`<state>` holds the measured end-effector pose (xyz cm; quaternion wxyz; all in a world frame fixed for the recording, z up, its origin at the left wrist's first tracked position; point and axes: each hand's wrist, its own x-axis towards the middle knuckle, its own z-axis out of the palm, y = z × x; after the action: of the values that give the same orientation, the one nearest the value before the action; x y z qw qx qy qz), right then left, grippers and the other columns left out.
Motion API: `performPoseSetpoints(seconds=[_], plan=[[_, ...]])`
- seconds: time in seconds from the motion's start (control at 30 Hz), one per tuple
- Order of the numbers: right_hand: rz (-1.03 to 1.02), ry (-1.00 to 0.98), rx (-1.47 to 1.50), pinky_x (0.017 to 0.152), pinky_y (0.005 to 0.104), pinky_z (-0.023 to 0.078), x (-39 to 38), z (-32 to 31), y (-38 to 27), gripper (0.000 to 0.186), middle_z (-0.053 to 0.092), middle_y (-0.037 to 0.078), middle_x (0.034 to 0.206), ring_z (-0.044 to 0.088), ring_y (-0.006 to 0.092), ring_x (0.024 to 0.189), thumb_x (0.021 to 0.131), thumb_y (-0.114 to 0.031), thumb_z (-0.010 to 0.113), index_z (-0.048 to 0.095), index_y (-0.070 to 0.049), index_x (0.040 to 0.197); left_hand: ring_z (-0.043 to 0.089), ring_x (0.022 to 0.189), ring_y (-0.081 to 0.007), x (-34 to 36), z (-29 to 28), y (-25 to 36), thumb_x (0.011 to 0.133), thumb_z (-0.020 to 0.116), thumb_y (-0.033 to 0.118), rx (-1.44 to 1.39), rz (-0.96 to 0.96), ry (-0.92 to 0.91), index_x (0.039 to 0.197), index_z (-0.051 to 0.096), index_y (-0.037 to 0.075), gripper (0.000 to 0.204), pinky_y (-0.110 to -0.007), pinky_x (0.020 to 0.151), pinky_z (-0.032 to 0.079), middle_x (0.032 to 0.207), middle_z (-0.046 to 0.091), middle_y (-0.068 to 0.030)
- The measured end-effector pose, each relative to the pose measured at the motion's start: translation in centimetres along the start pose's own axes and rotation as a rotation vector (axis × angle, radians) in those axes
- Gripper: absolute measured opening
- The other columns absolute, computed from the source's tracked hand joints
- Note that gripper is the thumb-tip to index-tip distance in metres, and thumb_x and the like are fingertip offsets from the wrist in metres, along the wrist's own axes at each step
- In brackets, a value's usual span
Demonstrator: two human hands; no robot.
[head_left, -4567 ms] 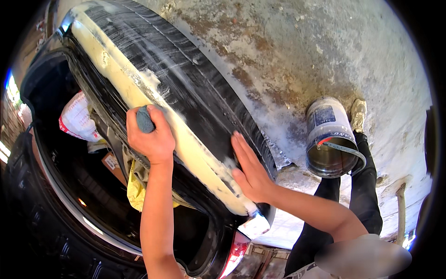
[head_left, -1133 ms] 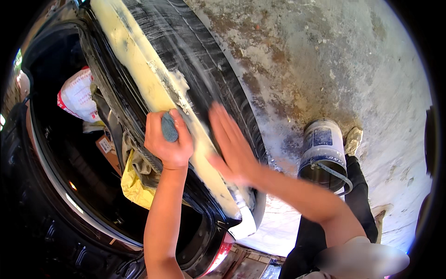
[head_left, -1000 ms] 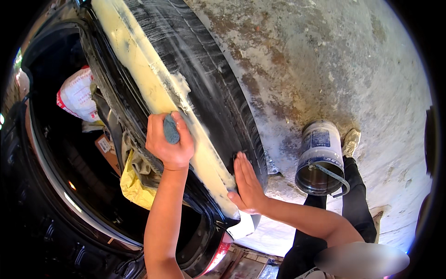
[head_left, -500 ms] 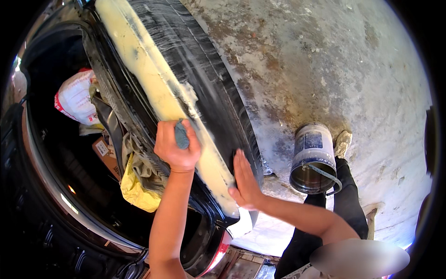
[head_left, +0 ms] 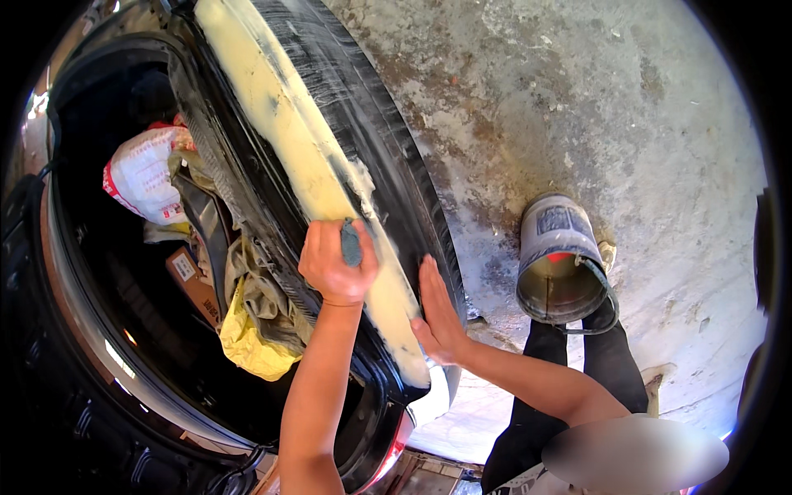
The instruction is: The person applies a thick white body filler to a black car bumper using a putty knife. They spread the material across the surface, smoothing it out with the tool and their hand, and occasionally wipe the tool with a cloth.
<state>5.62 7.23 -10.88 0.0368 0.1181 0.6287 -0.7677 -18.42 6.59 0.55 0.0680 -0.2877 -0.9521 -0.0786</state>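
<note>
Grey block [head_left: 351, 242] in left hand [head_left: 333, 266] has neared the ragged white patch [head_left: 361, 183].

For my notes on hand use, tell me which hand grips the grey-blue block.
The left hand: it is curled around the block, over the cream strip. The right hand lies open against the black panel.

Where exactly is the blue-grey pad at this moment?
In the head view, just left of centre, the blue-grey pad is in the left hand, by the cream filler strip.
</note>
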Motion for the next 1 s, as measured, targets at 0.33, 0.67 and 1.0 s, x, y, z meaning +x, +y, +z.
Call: performPoseSetpoints(seconds=[0.33,0.67,1.0], plan=[[-0.200,0.137,0.015,0.126,0.0445,0.014,24.5,-6.9,-10.7,0.066,0.017,0.027,0.166,0.015,0.0400,0.155,0.108,-0.031,0.038,0.019,0.007,0.158,0.058,0.065,-0.0358,0.0,-0.1,-0.2,0.087,0.068,0.008,-0.004,0.017,-0.012,0.086,0.060,0.003,0.009,-0.040,0.057,0.047,0.076,0.057,-0.0131],[-0.099,0.114,-0.009,0.125,0.0450,0.014,19.3,-6.6,-11.6,0.069,0.018,0.028,0.165,0.015,0.0399,0.155,0.106,-0.029,0.040,0.017,0.010,0.157,0.058,0.065,-0.0339,0.3,-0.3,-0.1,0.083,0.072,0.012,-0.022,0.023,-0.028,0.082,0.061,0.004,0.013,-0.040,0.056,0.047,0.075,0.055,-0.0120],[-0.066,0.160,0.010,0.125,0.0490,0.013,11.9,-5.5,-11.7,0.071,0.019,0.031,0.164,0.014,0.0456,0.154,0.105,-0.031,0.040,0.016,0.012,0.157,0.059,0.069,-0.0333,0.2,-0.5,0.2,0.085,0.070,0.011,-0.003,-0.020,-0.068,0.087,0.062,0.003,0.011,-0.039,0.059,0.048,0.078,0.058,-0.0116]])
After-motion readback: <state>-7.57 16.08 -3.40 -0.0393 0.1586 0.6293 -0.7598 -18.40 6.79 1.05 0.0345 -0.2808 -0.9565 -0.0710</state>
